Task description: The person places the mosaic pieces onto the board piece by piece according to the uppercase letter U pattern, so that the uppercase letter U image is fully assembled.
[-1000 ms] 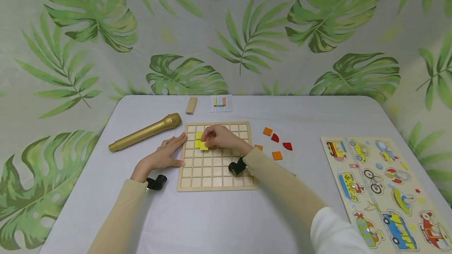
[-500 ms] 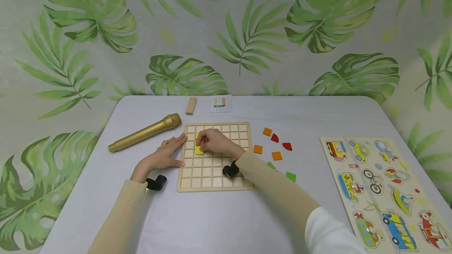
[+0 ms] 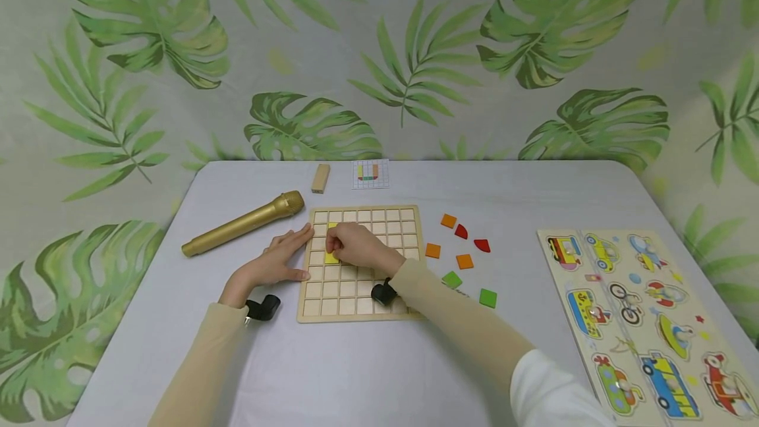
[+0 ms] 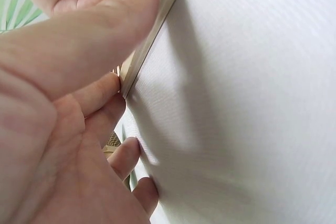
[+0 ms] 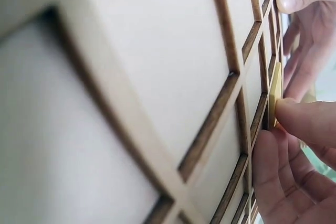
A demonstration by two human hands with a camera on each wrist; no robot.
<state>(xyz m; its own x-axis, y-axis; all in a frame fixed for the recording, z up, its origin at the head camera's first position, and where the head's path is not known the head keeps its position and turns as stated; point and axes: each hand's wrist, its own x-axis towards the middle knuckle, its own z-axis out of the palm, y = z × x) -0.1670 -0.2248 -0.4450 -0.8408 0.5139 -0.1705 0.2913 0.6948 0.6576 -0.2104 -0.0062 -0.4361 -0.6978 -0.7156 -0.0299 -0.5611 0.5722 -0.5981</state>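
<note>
A wooden grid board (image 3: 348, 289) lies on the table in the head view. My left hand (image 3: 274, 263) rests at its left edge, fingers extended; the left wrist view shows the thumb and fingertips against the board's rim (image 4: 152, 40). Over the upper left cells, my right hand (image 3: 360, 246) holds a square yellow tile (image 5: 275, 90) by thumb and fingers. In the right wrist view that tile stands slightly tilted at the grid. Yellow (image 3: 331, 258) shows beside the fingers in the head view; the hand hides part of the yellow column.
Right of the board lie orange squares (image 3: 465, 261), red quarter-round pieces (image 3: 482, 245) and green tiles (image 3: 488, 298). A pattern card (image 3: 370, 174) and a wooden block (image 3: 321, 178) are behind it. A gold microphone (image 3: 243, 223) lies left, a vehicle puzzle board (image 3: 646, 321) far right.
My right hand has moved slightly left over the yellow cells with the tile, its forearm shifting left and uncovering the green tiles. The left hand has stayed in place.
</note>
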